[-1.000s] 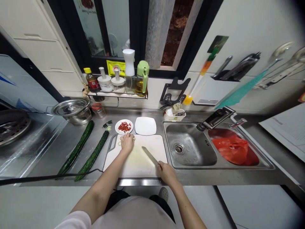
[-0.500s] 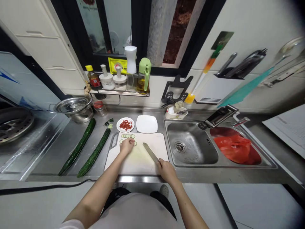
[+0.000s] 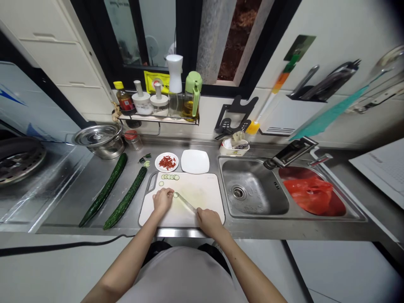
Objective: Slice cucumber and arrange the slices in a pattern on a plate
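A white cutting board (image 3: 205,189) lies at the counter's front edge. My right hand (image 3: 208,221) is closed round the handle of a knife (image 3: 187,203), whose blade slants up and left over the board. Beside the blade tip is a pale cucumber slice (image 3: 176,195). My left hand (image 3: 163,199) is at that slice, thumb and fingers pinched together; what they hold, if anything, is too small to tell. A row of cucumber slices (image 3: 170,177) lies along the board's upper left, with a single slice (image 3: 161,183) below it.
Two cucumbers (image 3: 105,193) (image 3: 126,201) lie left of the board. Behind it stand a plate of red pieces (image 3: 160,167) and a square white plate (image 3: 195,161). A lidded steel pot (image 3: 109,149) is at the back left. The sink (image 3: 252,211) is on the right.
The knife and my right hand have moved left, bringing the blade tip near my left hand. My left hand has shifted slightly left and down. A single slice now shows below the row.
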Demonstrator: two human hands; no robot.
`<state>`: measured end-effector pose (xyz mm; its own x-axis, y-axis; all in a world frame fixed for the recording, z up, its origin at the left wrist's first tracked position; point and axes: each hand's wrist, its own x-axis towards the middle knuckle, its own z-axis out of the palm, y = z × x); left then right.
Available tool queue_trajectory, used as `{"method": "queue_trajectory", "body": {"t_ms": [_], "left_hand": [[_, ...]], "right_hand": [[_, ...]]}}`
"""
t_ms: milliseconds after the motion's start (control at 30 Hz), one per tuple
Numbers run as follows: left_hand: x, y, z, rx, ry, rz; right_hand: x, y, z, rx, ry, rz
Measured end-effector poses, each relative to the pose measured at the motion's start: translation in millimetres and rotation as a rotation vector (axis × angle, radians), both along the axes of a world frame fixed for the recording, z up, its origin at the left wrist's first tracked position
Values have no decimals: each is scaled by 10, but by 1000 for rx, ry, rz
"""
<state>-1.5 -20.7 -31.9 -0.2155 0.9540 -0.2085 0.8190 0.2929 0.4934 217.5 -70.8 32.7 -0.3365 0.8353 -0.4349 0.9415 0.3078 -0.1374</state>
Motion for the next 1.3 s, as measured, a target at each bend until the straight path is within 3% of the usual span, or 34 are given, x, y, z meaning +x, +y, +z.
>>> {"method": "queue_trajectory", "body": {"t_ms": [867, 1300], "left_hand": [[9, 24, -12, -20, -5, -4], [11, 11, -22, -2, -8, -4]], "right_hand": [[-153, 87, 98, -123, -46, 52], [-197, 96, 58, -110, -32, 59]]}}
